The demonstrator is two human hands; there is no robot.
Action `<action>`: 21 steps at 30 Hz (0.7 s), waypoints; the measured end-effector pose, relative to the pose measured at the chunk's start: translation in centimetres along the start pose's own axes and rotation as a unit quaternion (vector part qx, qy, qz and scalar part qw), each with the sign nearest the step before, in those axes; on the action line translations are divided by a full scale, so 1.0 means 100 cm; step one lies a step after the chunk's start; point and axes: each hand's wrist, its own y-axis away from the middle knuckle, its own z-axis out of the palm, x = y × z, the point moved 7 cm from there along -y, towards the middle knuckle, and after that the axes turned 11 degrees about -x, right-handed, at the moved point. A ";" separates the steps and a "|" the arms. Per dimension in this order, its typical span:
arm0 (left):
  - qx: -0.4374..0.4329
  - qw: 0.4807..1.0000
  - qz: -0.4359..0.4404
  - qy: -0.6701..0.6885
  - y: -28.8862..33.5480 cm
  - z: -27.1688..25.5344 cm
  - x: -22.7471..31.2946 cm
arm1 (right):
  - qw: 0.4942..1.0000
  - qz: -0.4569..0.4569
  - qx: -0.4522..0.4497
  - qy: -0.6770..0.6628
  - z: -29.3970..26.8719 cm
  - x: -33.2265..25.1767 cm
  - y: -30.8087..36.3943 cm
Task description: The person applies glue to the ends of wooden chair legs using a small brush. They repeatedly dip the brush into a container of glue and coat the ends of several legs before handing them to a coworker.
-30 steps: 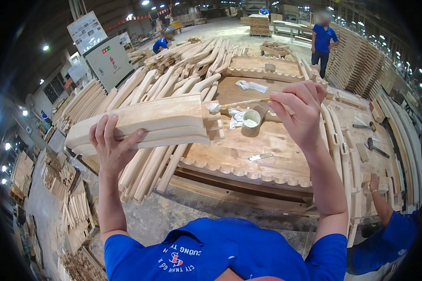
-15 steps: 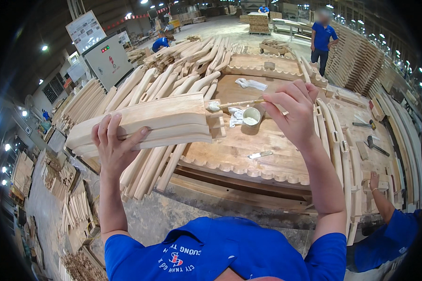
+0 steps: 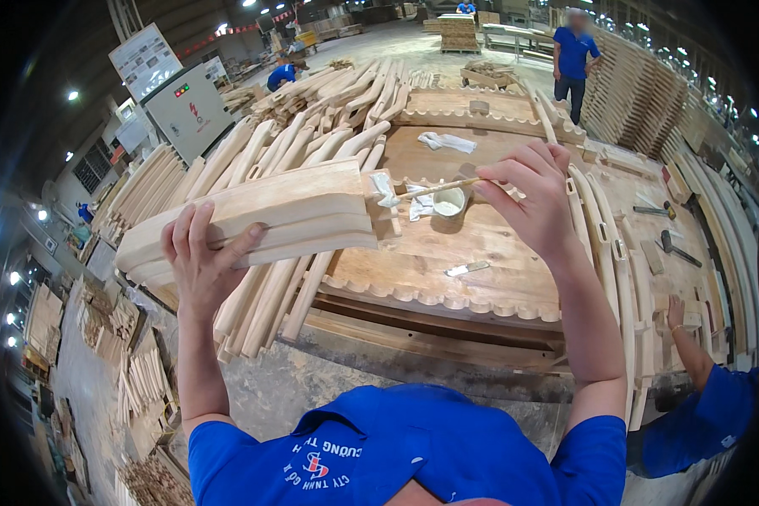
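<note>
My left hand (image 3: 207,253) grips several shaped wooden pieces (image 3: 287,207) stacked together, thumb and fingers wrapped about their near side. Tenons stick out from their right end. In a pinch, my right hand (image 3: 531,194) holds a thin stick (image 3: 443,187) whose tip touches the upper tenon. A thick white paste (image 3: 385,190) coats that tenon. Below and behind the stick, on the wooden worktop (image 3: 396,270), stands a small cup (image 3: 449,202) with white paste inside. A crumpled white cloth (image 3: 420,207) lies beside the cup.
Another white cloth (image 3: 447,142) and a flat scraper-like tool (image 3: 466,269) lie on the worktop. Curved wooden parts (image 3: 329,110) pile up at left. Hammers (image 3: 679,249) rest at right, near a co-worker's arm (image 3: 691,354). A person (image 3: 573,59) stands at the far right.
The stick's tip has moved from the tenon's edge onto its face, and white paste now spreads over the upper tenon. My left hand keeps its hold, nearly still.
</note>
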 end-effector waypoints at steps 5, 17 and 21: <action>0.003 1.000 0.000 0.016 -0.001 -0.002 -0.001 | 1.000 0.002 0.006 0.021 0.010 0.005 0.003; 0.000 1.000 -0.007 -0.003 -0.005 -0.007 0.003 | 1.000 0.020 0.012 0.019 0.018 0.003 0.009; -0.008 1.000 -0.003 0.005 -0.007 -0.006 0.003 | 1.000 0.013 0.017 -0.004 0.013 0.006 0.012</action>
